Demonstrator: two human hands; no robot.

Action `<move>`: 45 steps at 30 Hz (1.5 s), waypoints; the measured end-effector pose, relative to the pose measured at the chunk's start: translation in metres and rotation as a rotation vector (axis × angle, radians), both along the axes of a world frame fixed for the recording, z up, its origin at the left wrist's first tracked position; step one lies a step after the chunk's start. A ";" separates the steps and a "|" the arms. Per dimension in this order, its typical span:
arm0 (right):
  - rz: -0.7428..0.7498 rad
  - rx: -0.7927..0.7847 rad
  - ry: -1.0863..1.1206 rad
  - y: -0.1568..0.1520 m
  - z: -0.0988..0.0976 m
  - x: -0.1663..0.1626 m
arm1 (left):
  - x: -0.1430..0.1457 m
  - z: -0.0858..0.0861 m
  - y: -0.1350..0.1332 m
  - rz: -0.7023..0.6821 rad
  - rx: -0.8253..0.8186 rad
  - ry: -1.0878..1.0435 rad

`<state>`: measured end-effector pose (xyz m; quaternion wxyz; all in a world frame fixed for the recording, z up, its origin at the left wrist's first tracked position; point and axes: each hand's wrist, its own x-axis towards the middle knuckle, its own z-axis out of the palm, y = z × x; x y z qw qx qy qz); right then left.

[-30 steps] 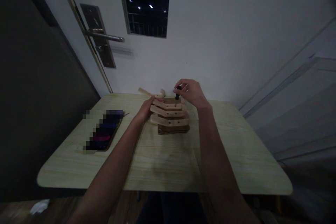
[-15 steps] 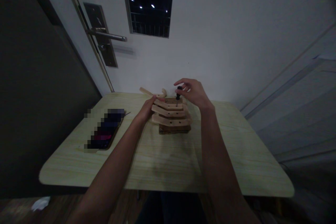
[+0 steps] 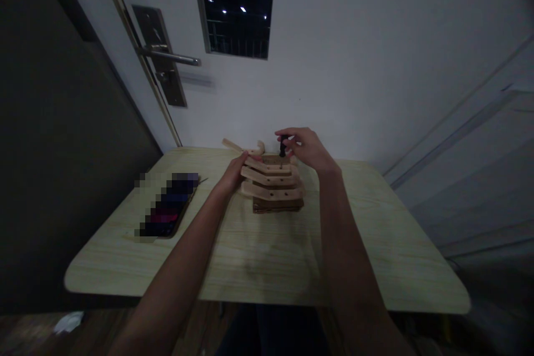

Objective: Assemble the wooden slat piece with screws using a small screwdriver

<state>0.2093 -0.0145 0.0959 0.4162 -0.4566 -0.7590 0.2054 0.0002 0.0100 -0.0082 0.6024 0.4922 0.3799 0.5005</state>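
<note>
Pale surface: 3-slat stack, long axis left-right. Right hand pinching upright black tool above far slat; left hand open, bracing left edge.

The person's 2 arms are uncovered along all of their visible length: the left forearm and the right forearm are long and lean. The left hand and the right hand are bare too, with slim fingers; the dim light hides finer detail. Between the arms, dark clothing shows, near black; its cut cannot be told.
</note>
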 end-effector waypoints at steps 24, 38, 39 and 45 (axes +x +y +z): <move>-0.167 0.182 -0.145 0.001 0.003 -0.006 | -0.001 -0.002 0.001 -0.003 0.032 0.014; -0.014 0.079 -0.147 -0.003 0.003 0.000 | -0.001 -0.001 -0.001 -0.011 0.018 -0.008; -0.008 0.066 -0.134 -0.003 0.003 -0.001 | -0.001 -0.001 -0.001 -0.007 0.016 -0.001; -0.110 0.116 -0.098 -0.003 0.007 -0.008 | -0.002 -0.003 0.000 0.011 0.056 0.045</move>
